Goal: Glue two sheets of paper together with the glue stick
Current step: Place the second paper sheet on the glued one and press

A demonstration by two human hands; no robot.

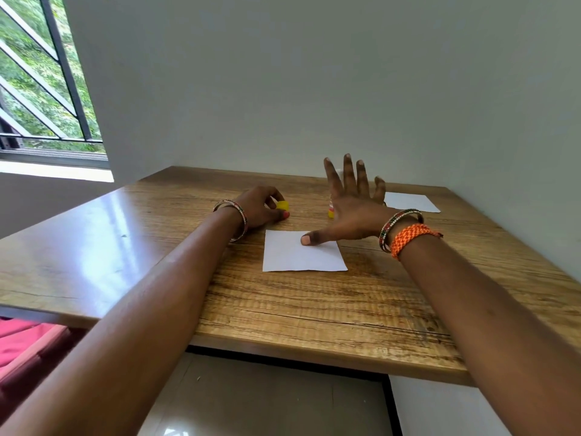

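A small square sheet of white paper (303,251) lies flat on the wood-grain surface (314,303), and a second white paper sheet (412,202) lies well apart from it, near the far right corner by the wall. The left hand (262,207) is curled round a small yellow plastic cap (282,205), pinched between thumb and fingers just above the surface. The right hand (353,206) is spread wide with its fingers straight and apart; nothing is gripped, and only the thumb tip is pressed on the near sheet. Behind that hand, a yellow glue stick body (331,211) stands upright, mostly hidden, so it cannot be told whether the glue is exposed.

The paper is judged light, thin and easily slid or creased, so it is best pinned flat with a fingertip near an edge while glue is applied, and lifted by a corner pinch when moved. The glue stick is judged light and rigid, with a smooth barrel; it should be taken round the middle of the barrel, clear of the sticky tip. The far sheet would have to be brought over and aligned before pressing.
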